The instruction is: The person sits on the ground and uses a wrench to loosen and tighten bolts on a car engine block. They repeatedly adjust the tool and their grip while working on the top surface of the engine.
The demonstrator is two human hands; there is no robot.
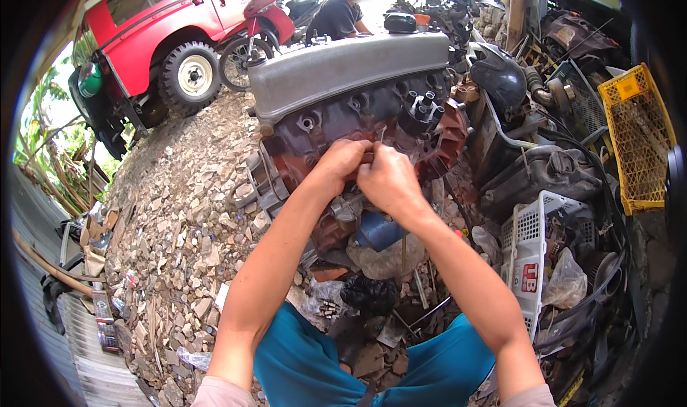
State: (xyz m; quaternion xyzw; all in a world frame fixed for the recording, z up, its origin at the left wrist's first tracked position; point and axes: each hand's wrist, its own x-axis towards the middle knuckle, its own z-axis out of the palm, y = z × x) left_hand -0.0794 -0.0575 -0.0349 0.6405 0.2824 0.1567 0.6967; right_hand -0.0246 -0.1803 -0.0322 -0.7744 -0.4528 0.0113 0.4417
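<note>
An engine block (pixel 329 124) with a long grey valve cover (pixel 343 70) stands before me. A black distributor cap (pixel 422 110) is on its right, beside a rusty red housing (pixel 447 142). My left hand (pixel 347 160) and my right hand (pixel 386 178) meet at the middle of the block's near side, fingers curled closely together. A thin metal piece (pixel 381 133) rises just above my right fingertips; what either hand grips is mostly hidden. A blue cylindrical filter (pixel 376 229) sits low under my right wrist.
A red off-road vehicle (pixel 129 35), scooter (pixel 265 24) and seated person (pixel 333 20) are beyond the engine. Rubble (pixel 179 214) covers the ground leftward. On the right are a yellow crate (pixel 630 92), white crate (pixel 522 264), black helmet (pixel 501 78) and jerrycan (pixel 537 181).
</note>
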